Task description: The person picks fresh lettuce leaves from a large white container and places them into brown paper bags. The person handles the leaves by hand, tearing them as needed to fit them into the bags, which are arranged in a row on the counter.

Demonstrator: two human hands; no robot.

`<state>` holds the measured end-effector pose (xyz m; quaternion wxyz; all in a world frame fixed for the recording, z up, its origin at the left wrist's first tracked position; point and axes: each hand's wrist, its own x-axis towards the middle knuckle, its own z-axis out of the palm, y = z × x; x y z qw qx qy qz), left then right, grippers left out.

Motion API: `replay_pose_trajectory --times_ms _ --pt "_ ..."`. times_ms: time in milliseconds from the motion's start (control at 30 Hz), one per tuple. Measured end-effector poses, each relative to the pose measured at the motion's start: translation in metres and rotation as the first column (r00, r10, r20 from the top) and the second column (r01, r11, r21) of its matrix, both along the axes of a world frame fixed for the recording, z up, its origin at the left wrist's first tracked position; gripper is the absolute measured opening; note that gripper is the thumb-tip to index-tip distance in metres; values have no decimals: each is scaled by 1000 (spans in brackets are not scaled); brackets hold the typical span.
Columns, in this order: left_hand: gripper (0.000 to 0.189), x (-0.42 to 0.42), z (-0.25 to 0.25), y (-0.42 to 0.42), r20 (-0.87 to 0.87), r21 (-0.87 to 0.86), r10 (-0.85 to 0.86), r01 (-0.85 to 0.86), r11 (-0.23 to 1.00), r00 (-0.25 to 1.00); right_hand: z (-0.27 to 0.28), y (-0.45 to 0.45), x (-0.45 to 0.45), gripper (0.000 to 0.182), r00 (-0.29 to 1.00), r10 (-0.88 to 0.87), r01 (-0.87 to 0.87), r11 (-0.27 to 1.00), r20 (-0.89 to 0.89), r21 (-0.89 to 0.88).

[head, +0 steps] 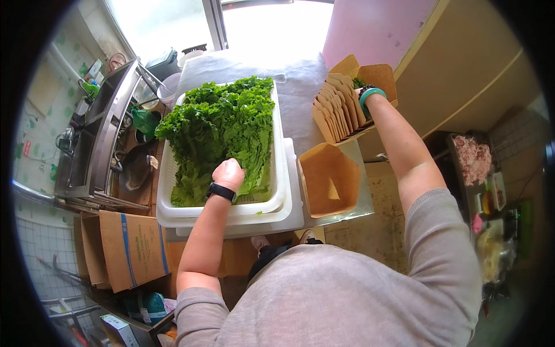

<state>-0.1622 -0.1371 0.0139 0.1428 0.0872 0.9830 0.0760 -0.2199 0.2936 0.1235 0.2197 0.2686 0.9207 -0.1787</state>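
Observation:
A white plastic basket (281, 173) full of leafy green lettuce (221, 126) stands before me in a larger white tray (288, 204). My left hand (228, 174), a black watch on its wrist, rests at the near part of the leaves with its fingers curled down and hidden. To the right, my right hand (358, 92) reaches into an open kraft cardboard box (381, 78); the wrist wears a turquoise bangle and the fingers are out of sight. Some green leaf (358, 83) shows beside that hand. Several folded kraft pieces (338, 108) stand upright in a row beside it.
An open, bare-looking kraft paper box (331, 180) sits at the metal table's (366, 204) right edge. A steel sink (86, 143) and a wok (135, 167) are at left, above a large carton (130, 249). At far right is a tray of minced meat (472, 158).

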Motion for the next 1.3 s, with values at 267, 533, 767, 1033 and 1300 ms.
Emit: replay_pose_trajectory --times_ms 267,533,767,1033,1300 --pt "21 -5 -12 2 -33 -31 16 -17 999 999 6 20 -5 53 985 155 -150 987 -75 62" --pt "17 -12 -6 -21 -149 402 102 -34 915 984 94 -86 78 29 269 250 -188 961 -930 204" --pt "14 -10 23 -23 59 975 120 -83 204 991 -30 -226 124 29 722 264 -578 739 -640 -347" --pt "12 6 28 6 0 998 90 6 -64 996 -88 -266 128 14 882 -321 -243 320 -346 -916" --pt "11 29 32 36 40 998 3 -40 48 999 -56 -229 151 25 807 -414 -349 242 -421 -906"
